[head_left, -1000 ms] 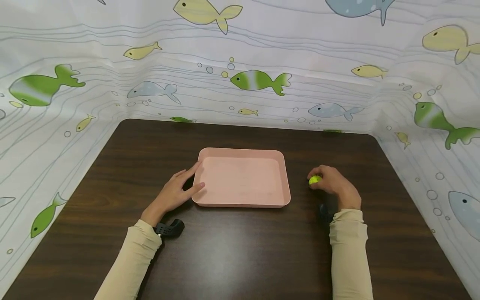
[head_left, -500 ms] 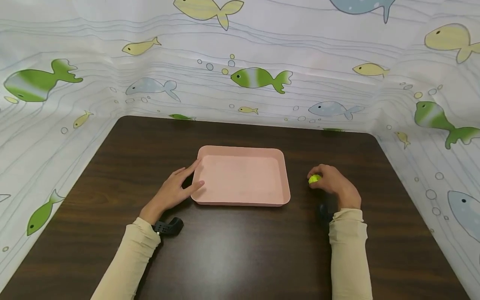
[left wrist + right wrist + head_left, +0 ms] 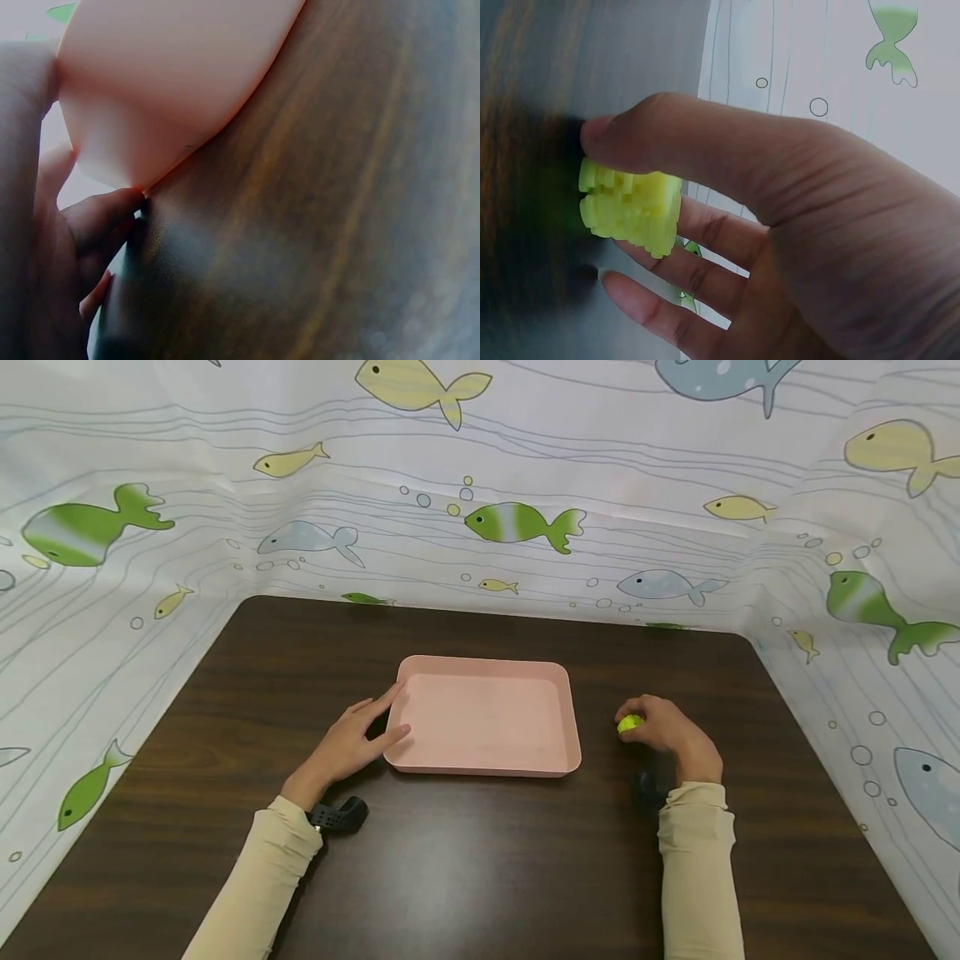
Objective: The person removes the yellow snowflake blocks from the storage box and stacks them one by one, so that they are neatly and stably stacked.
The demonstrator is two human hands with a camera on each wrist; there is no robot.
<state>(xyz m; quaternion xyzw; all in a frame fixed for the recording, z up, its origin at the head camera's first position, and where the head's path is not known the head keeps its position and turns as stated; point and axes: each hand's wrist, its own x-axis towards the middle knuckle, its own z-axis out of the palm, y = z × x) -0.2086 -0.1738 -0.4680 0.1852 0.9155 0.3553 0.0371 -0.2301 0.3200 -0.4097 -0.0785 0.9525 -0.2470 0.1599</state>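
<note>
A shallow pink rectangular tray (image 3: pixel 483 722) lies on the dark wooden table. My left hand (image 3: pixel 345 747) is at its left side; the thumb reaches over the rim while other fingers touch the outer wall, as the left wrist view shows with the tray's corner (image 3: pixel 172 67). To the right of the tray, my right hand (image 3: pixel 671 735) pinches a small bright yellow-green block (image 3: pixel 630 722) between thumb and fingers. In the right wrist view the block (image 3: pixel 630 206) has a ridged, knobbly surface. It is at the tabletop; whether it touches the wood I cannot tell.
The dark table (image 3: pixel 465 860) has rounded far corners. A white sheet printed with fish (image 3: pixel 420 460) stands along its back and both sides. Black bands sit at both wrists, the left band (image 3: pixel 341 817) being the plainer to see.
The head view shifts slightly. Both hands, the tray and the yellow-green block keep their places.
</note>
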